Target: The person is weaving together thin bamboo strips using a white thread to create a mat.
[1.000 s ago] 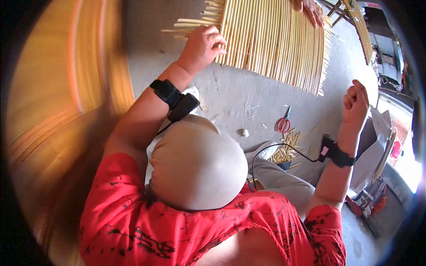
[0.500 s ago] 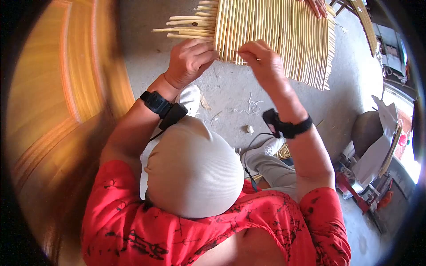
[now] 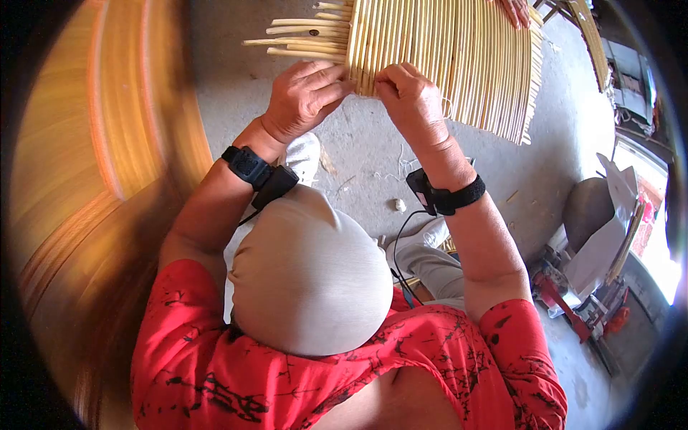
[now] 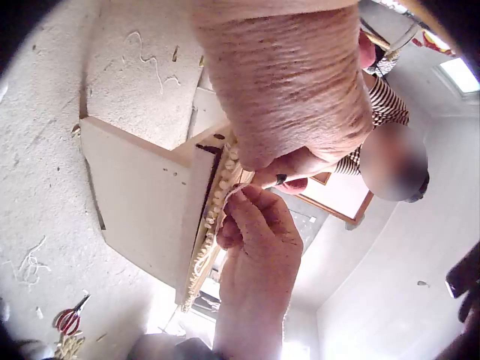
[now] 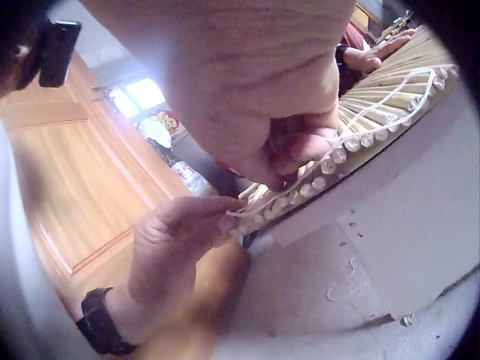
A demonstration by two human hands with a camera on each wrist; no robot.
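A mat of pale stalks laid side by side (image 3: 430, 64) lies in front of the person in the head view. At its near left corner the left hand (image 3: 304, 100) grips the edge, with long stalk ends (image 3: 308, 39) sticking out beyond it. Close beside it the right hand (image 3: 412, 100) pinches white string at the near edge, thumb against fingers. In the right wrist view this string (image 5: 397, 94) runs loosely along the cut stalk ends (image 5: 337, 155). The right hand's pinched fingertips (image 4: 236, 199) show in the left wrist view, right under the left hand.
Another person's hand (image 3: 514, 13) rests on the mat's far side. Red-handled scissors (image 4: 71, 319) and loose string (image 4: 31, 262) lie on the concrete floor. A wooden door (image 3: 122, 93) stands at the left. Under the mat's edge is a pale board (image 4: 142, 199).
The right hand came in from far out at the right to the mat's near edge beside the left hand. The left hand has shifted slightly down and left in the head view.
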